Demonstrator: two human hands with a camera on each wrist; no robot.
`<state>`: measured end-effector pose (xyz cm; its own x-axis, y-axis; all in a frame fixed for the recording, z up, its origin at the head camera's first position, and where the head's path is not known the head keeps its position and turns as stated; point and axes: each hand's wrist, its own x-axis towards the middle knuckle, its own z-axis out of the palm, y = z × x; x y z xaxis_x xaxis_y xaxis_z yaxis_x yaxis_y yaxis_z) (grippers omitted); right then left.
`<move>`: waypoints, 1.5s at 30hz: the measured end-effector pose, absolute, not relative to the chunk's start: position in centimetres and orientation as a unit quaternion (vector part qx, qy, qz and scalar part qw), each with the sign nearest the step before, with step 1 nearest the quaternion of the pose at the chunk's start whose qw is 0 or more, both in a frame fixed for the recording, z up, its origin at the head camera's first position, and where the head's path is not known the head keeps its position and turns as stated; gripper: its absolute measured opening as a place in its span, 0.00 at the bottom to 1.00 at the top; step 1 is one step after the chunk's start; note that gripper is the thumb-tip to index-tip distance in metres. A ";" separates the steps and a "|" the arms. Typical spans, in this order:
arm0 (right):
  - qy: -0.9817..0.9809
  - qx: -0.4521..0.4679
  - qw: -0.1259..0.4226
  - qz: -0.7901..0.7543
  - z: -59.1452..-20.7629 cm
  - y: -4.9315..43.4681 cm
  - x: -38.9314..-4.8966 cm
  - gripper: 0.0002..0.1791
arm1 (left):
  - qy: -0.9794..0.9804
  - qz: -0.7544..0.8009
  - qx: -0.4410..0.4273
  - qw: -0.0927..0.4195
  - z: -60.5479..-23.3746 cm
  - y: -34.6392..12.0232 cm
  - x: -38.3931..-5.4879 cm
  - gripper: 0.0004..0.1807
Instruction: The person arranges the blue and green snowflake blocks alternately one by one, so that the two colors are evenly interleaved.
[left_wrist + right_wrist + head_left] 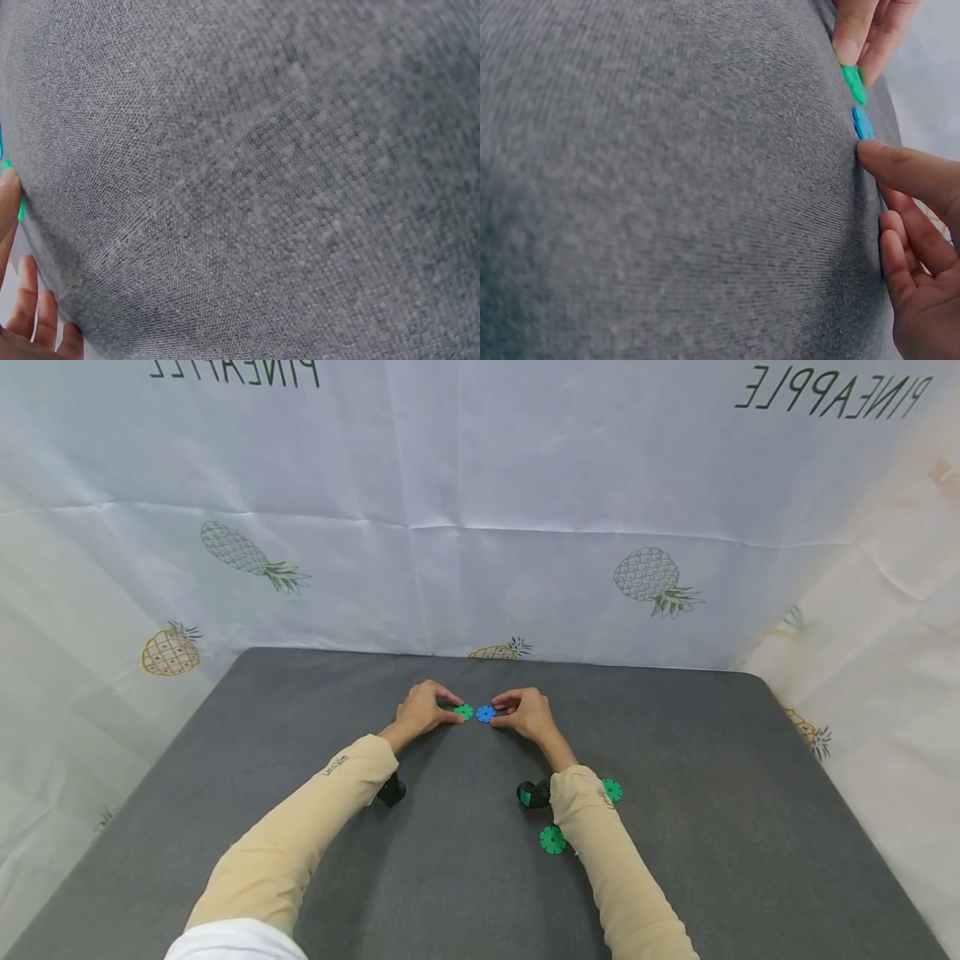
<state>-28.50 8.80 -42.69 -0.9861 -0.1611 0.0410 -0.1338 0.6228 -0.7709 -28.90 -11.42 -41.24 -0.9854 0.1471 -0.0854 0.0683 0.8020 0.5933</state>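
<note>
Between thumb and fingertips, my left hand [425, 707] pinches a green notched disc [465, 712] near the far middle of the table. Facing it, my right hand [528, 713] pinches a blue notched disc [486, 714]. A narrow gap separates the two discs, which lie almost level with each other. In the right wrist view the green disc [853, 84] and the blue disc [862, 123] appear nearly edge-on, close but apart. The left wrist view catches just a sliver of the green disc [21, 210] by the thumb.
Two more green discs lie by the right forearm: one green disc [552, 840] to its left, another green disc [612, 790] partly behind the sleeve. The dark grey table [465, 877] ends at a white pineapple-print curtain [450, 585]. Black wrist devices sit under both sleeves.
</note>
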 end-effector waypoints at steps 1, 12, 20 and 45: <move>0.901 -0.081 0.015 -0.425 -42.7 8.8 -28.5 0.16 | 0.947 0.310 0.058 0.063 -41.3 -11.4 -28.9 0.15; 0.913 -0.077 -0.002 -0.401 -42.9 8.2 -28.8 0.13 | 0.947 0.310 0.065 0.057 -41.3 -11.6 -29.0 0.14; 0.915 -0.079 0.003 -0.396 -42.7 7.8 -28.9 0.13 | 0.948 0.305 0.065 0.057 -41.4 -11.5 -29.2 0.15; 0.933 -0.069 0.050 -0.349 -42.1 7.2 -29.3 0.12 | 0.958 0.261 0.112 0.033 -41.5 -11.4 -29.2 0.15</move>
